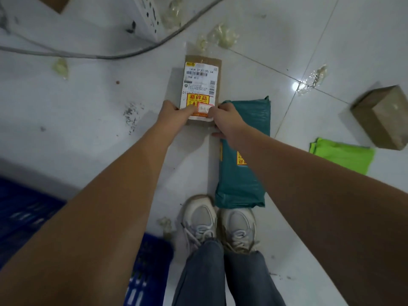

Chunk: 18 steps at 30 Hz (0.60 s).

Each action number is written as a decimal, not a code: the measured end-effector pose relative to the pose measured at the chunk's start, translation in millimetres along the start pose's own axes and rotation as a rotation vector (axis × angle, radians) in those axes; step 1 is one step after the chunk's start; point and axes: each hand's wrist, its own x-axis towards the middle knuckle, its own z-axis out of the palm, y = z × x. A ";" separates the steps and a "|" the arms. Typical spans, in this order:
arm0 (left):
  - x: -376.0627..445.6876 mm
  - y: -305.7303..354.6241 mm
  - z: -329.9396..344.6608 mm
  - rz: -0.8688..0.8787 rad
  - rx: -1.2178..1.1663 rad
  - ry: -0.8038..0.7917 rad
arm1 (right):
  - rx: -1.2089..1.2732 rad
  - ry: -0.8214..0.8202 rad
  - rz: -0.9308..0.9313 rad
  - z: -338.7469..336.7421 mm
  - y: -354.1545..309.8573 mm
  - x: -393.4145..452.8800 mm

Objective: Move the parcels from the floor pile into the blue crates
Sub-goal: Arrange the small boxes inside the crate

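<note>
Both hands on the near end of the cardboard parcel [202, 85], which lies flat on the floor [88, 102] at 12 o'clock from my shoes [218, 224].

Risks first:
- Grip sits only on the near short edge; the far end is unsupported. A lift from here could let it droop or slip out. It carries a fragile sticker, so a drop matters.
- My right hand [225, 120] hangs over the teal mailer bag [242, 151], which lies just beside the parcel at 3 o'clock. It could get dragged along.
- Grey cable [88, 54] runs across the floor at 11 o'clock, and scraps of plastic wrap are scattered about: trip or slide hazard when I turn.
- Blue crate [145, 268] sits low at 7 o'clock, partly hidden by my left arm, so the swing over is half blind.

Pose: both arms stretched forward and down. Left hand [176, 113] grips the parcel's near left corner, thumb on top of the label. Right hand pinches the near right corner, fingers curled on it.

Another brown box [382, 115] and a green bag [344, 154] wait at 2–3 o'clock.
</note>
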 end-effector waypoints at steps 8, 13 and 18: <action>-101.6 -10.2 -24.9 -0.175 -0.254 -0.214 | 0.045 -0.049 0.043 -26.7 2.2 -89.9; -179.0 -12.7 -43.9 -0.214 -0.406 -0.234 | 0.027 -0.154 0.052 -54.3 10.4 -182.1; -279.8 1.5 -68.6 -0.188 -0.563 -0.196 | 0.035 -0.206 0.062 -69.2 12.1 -282.9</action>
